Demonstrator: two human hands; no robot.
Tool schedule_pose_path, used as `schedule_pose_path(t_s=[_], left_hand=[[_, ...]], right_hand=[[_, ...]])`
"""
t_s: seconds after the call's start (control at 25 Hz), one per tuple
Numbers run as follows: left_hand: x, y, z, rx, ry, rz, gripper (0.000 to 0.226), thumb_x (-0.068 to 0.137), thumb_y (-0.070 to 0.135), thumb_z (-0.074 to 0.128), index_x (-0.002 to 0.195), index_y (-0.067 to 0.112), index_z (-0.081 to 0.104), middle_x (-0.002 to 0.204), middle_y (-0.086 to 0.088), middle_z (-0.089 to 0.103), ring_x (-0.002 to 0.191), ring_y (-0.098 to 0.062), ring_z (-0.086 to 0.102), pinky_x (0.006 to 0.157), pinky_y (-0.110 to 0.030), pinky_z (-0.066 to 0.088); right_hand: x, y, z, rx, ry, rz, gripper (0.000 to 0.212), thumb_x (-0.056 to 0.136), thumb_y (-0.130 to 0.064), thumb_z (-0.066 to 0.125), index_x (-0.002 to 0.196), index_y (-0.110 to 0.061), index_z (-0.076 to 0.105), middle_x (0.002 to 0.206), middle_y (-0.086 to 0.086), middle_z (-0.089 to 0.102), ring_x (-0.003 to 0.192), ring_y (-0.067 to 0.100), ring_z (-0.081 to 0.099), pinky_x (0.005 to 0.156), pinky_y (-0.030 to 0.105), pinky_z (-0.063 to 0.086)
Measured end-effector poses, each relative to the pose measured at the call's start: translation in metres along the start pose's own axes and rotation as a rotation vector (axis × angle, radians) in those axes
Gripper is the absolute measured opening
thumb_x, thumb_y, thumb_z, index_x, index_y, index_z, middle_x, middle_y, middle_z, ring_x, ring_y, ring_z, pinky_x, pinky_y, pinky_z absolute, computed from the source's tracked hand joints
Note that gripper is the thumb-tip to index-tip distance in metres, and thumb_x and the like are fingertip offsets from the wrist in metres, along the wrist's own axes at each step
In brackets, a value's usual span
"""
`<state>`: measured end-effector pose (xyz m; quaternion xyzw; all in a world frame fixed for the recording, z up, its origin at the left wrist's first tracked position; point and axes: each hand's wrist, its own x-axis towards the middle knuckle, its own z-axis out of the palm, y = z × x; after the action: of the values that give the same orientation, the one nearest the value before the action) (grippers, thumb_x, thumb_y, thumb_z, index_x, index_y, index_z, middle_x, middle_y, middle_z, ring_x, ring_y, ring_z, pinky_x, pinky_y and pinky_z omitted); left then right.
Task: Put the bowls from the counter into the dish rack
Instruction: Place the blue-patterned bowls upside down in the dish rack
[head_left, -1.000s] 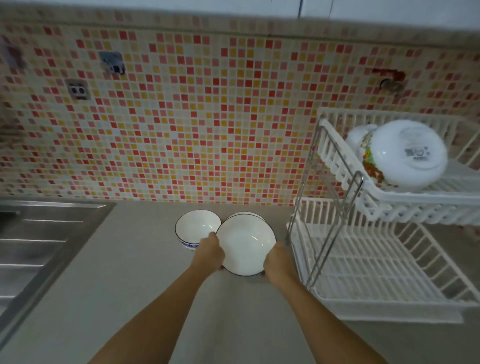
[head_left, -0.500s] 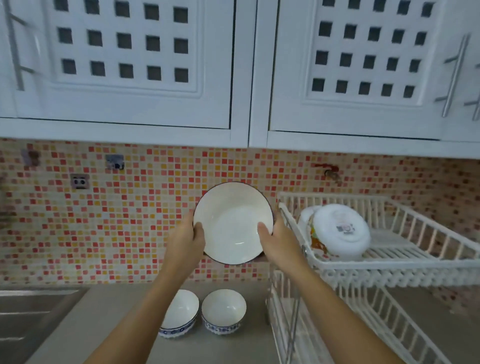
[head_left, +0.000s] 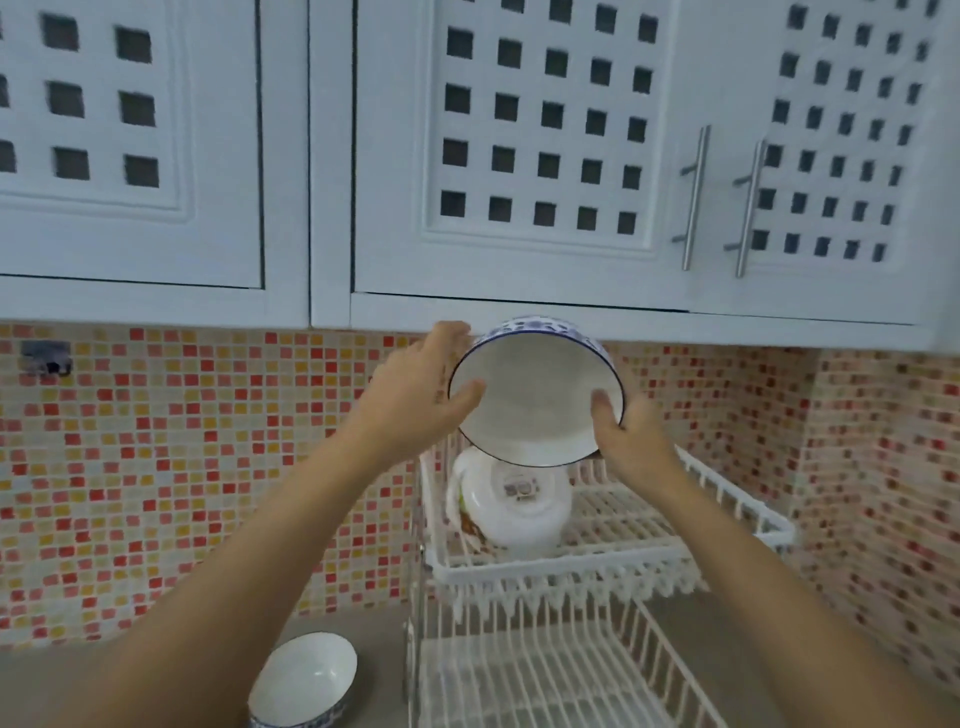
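Observation:
A white bowl with a blue patterned outside (head_left: 535, 395) is held up in the air, tilted with its opening toward me, above the top tier of the white two-tier dish rack (head_left: 613, 558). My left hand (head_left: 421, 384) grips its left rim and my right hand (head_left: 626, 431) grips its right rim. Just below it, a white bowl (head_left: 511, 506) rests upside down on the top tier, with another dish partly hidden behind it. A smaller blue-and-white bowl (head_left: 306, 675) stands on the counter (head_left: 379, 644) left of the rack. My left arm may hide another bowl.
White wall cupboards (head_left: 519, 156) with metal handles hang close above the held bowl. The rack's lower tier (head_left: 545, 680) holds nothing visible. Red and yellow mosaic tiles (head_left: 182, 467) cover the wall behind.
Both hands have lifted the bowl from the counter up and to the right, over the rack's top tier. The view has tilted up and shifted right.

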<state>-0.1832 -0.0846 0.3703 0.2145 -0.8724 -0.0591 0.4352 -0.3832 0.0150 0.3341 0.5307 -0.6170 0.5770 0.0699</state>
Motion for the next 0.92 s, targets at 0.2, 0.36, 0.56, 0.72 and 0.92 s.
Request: schedule_pose_path(t_s=[0.2, 0.36, 0.56, 0.72, 0.92], left_hand=[[0.051, 0.057, 0.063, 0.287, -0.083, 0.149, 0.061, 0.09, 0.018, 0.047, 0.146, 0.024, 0.022, 0.134, -0.008, 0.056, 0.108, -0.035, 0.059, 0.088, -0.041, 0.045], [0.071, 0.079, 0.113, 0.359, -0.112, 0.143, 0.057, 0.091, 0.007, 0.041, 0.144, 0.021, 0.025, 0.139, -0.008, 0.05, 0.11, -0.034, 0.058, 0.084, -0.039, 0.043], [0.072, 0.083, 0.165, 0.313, -0.145, 0.086, 0.06, 0.095, 0.01, 0.042, 0.148, 0.022, 0.017, 0.149, -0.003, 0.038, 0.105, -0.031, 0.061, 0.083, -0.037, 0.046], [0.07, 0.085, 0.189, 0.351, -0.149, 0.081, 0.066, 0.094, 0.01, 0.044, 0.15, 0.023, 0.012, 0.153, 0.001, 0.032, 0.104, -0.027, 0.061, 0.08, -0.034, 0.047], [0.076, 0.08, 0.195, 0.234, -0.481, 0.036, 0.09, 0.086, 0.02, 0.061, 0.15, 0.026, -0.002, 0.159, 0.002, 0.007, 0.136, -0.027, 0.036, 0.102, -0.034, 0.04]], right_hand=[[0.019, 0.047, -0.067, -0.283, -0.087, -0.269, 0.05, 0.094, -0.006, 0.044, 0.141, -0.018, 0.036, 0.119, -0.004, 0.056, 0.096, 0.012, 0.052, 0.069, 0.013, 0.036], [0.038, 0.082, -0.111, -0.313, -0.215, -0.29, 0.059, 0.091, -0.026, 0.052, 0.145, -0.029, 0.028, 0.136, -0.004, 0.049, 0.112, 0.012, 0.055, 0.082, 0.016, 0.043], [0.062, 0.121, -0.158, -0.203, -0.652, -0.067, 0.088, 0.074, -0.043, 0.076, 0.14, -0.05, 0.019, 0.144, -0.018, 0.034, 0.124, 0.009, 0.047, 0.091, 0.02, 0.047], [0.08, 0.141, -0.163, -0.134, -0.722, -0.015, 0.094, 0.058, -0.042, 0.087, 0.132, -0.051, 0.031, 0.138, -0.021, 0.041, 0.131, 0.008, 0.04, 0.103, 0.035, 0.045], [0.081, 0.155, -0.152, -0.288, -0.697, -0.155, 0.101, 0.053, -0.031, 0.091, 0.139, -0.022, 0.038, 0.128, -0.019, 0.04, 0.124, 0.005, 0.042, 0.096, 0.023, 0.049]])
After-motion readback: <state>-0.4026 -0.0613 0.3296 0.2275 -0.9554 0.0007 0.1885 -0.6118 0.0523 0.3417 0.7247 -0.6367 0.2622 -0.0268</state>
